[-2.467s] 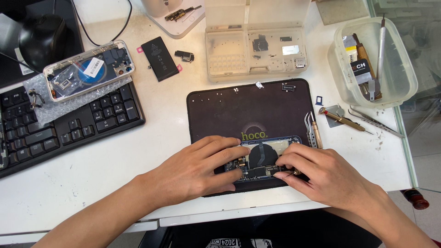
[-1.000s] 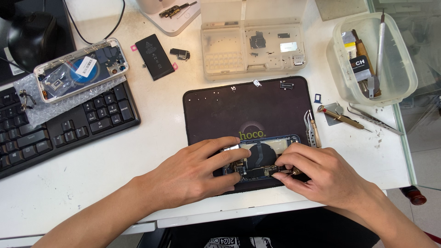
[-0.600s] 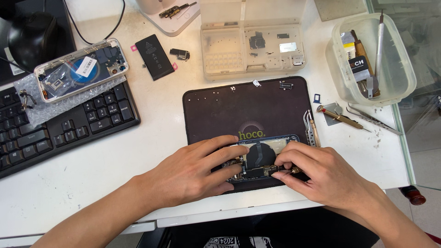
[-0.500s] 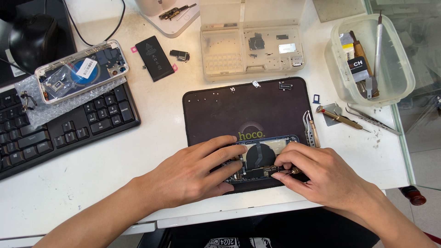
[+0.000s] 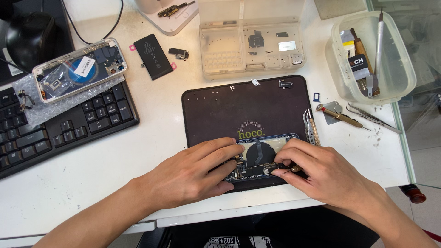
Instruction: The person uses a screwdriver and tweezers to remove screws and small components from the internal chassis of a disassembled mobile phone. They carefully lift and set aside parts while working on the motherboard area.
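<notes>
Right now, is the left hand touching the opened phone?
Touching. The head view shows the left hand lying on the opened phone, fingers pressing its left end.

bare forearms, no sleeves — bare hands

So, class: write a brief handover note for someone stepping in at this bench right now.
Left hand: steadies the opened phone on the dark mat.
Right hand: pinches a small driver, tip at the phone's board.
Nearby: tweezers at the mat's right edge, battery and second phone shell up left, parts tray behind.
Done: phone open, insides exposed.
Left: the board area under the driver is in progress; phone not closed.
</notes>
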